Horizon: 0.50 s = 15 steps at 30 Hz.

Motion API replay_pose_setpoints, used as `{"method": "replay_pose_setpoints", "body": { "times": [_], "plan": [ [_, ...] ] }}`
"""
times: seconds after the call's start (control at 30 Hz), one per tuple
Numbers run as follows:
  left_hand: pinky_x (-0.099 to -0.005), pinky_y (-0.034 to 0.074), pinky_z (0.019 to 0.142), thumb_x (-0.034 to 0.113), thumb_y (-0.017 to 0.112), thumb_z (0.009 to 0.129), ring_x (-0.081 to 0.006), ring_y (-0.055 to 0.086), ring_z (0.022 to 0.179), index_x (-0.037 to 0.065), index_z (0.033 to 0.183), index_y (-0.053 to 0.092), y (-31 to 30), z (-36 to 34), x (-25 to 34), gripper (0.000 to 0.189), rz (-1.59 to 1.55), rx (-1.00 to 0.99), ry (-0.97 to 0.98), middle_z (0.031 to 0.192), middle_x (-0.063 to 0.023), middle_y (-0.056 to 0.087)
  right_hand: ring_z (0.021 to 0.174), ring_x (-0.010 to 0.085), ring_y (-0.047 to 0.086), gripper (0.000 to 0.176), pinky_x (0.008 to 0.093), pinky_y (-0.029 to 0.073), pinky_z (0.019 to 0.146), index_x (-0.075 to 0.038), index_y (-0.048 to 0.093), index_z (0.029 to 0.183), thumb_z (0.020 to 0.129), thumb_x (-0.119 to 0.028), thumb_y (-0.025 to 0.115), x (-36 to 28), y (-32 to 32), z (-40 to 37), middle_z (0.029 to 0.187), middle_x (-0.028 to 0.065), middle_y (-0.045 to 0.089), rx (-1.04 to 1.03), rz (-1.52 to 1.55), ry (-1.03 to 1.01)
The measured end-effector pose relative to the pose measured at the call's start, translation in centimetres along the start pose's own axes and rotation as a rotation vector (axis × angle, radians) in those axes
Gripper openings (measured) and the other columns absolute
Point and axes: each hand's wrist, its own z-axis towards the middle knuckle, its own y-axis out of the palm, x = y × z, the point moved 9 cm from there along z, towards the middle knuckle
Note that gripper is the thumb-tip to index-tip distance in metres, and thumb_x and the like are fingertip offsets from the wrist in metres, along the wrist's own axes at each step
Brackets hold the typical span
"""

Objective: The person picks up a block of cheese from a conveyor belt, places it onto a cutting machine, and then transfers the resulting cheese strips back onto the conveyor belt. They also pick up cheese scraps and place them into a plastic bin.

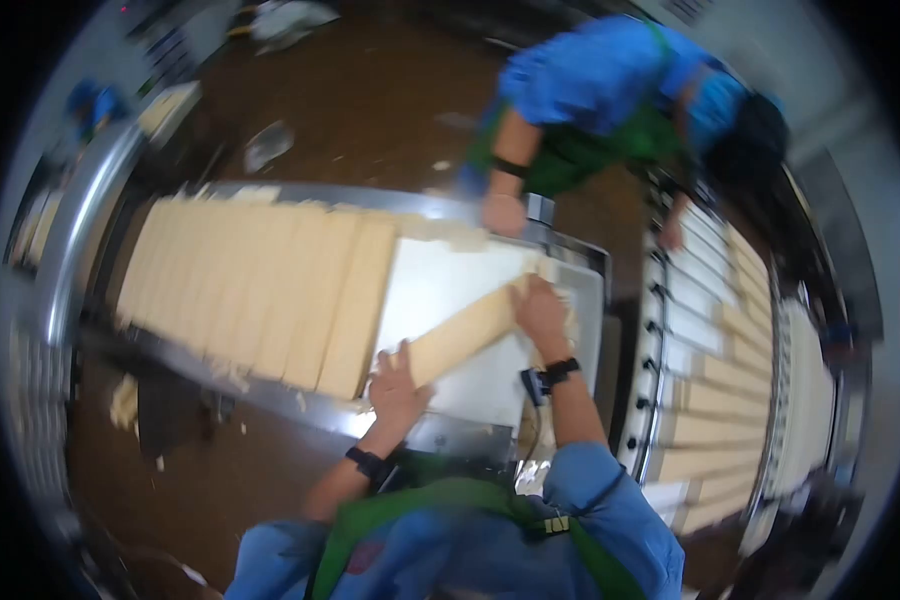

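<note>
A long, flat, pale yellow strip that looks like dough [467,332] lies slantwise over a white board [440,268]. My right hand [542,318] grips its far right end, fingers bent over the edge. At the lower left end, my left hand [397,392] holds the strip with its fingers somewhat spread. Left of the board, several similar strips [240,285] lie side by side in a row on the metal table. Loose scraps [550,270] hang around the strip's right end. Motion blur hides the finer detail of the fingers.
A co-worker in blue with a green apron [590,110] leans in across the table, one fist [503,214] near its far edge. To the right stands a rack [710,400] with several pale strips and white bars. A shiny metal roller [90,230] is at the left.
</note>
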Motion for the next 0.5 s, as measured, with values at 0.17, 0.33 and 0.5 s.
{"method": "replay_pose_setpoints", "body": {
  "times": [0.17, 0.33, 0.5],
  "plan": [
    [-0.0562, 0.048, 0.102, 0.022, 0.09, 0.072, -0.0484, 0.054, 0.124, 0.01, 0.157, 0.037, 1.7, -0.2, 0.8, 0.101, -0.017, -0.027, -0.006, 0.14, -0.028, 0.045, 0.096, 0.0415, 0.072, 0.052, 0.0483, 0.058, 0.084, 0.008, 0.061, 0.117, 0.099, -0.04, 0.068, 0.6, -1.6, -2.7, 0.098, 0.0267, 0.072, 0.002, 0.091, 0.156],
    [-0.0554, 0.046, 0.105, 0.013, 0.088, 0.074, -0.0493, 0.052, 0.126, 0.013, 0.153, 0.043, 1.2, -2.6, 4.6, 0.09, -0.049, -0.021, 0.078, 0.141, -0.0261, 0.044, 0.099, 0.0427, 0.07, 0.055, 0.053, 0.056, 0.086, 0.004, 0.059, 0.123, 0.092, -0.038, 0.075, 4.9, -6.1, -9.9, 0.104, 0.0271, 0.072, 0.099, 0.208, 0.399],
    [-0.0519, 0.044, 0.108, 0.003, 0.082, 0.073, -0.0477, 0.051, 0.127, 0.01, 0.145, 0.052, 3.3, -7.7, 14.3, 0.079, -0.155, 0.043, 0.351, 0.139, -0.025, 0.046, 0.107, 0.0431, 0.067, 0.057, 0.0514, 0.054, 0.09, 0.002, 0.059, 0.134, 0.094, -0.036, 0.074, 11.6, -18.1, -23.3, 0.113, 0.0248, 0.07, 0.456, 0.038, 0.59]
  ]
}}
